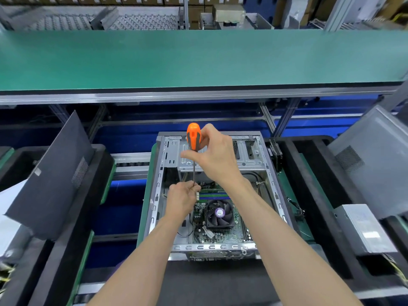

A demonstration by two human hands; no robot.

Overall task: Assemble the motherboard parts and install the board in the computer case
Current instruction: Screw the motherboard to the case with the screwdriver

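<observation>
An open grey computer case [157,186] lies on its side in the middle of the view. A green motherboard [239,230] sits inside it, with a black CPU fan [219,214] and blue memory slots [215,194]. My right hand [213,153] grips the orange handle of a screwdriver [193,135], which stands upright over the board's far left corner. My left hand [182,198] pinches the lower end of the metal shaft where it meets the board. The tip is hidden by my fingers.
A dark side panel [55,173] leans at the left, a grey panel [373,157] at the right. A silver power supply [364,228] lies at the right on black foam. A green conveyor belt [198,58] runs across behind. The drive cage [249,155] fills the case's far end.
</observation>
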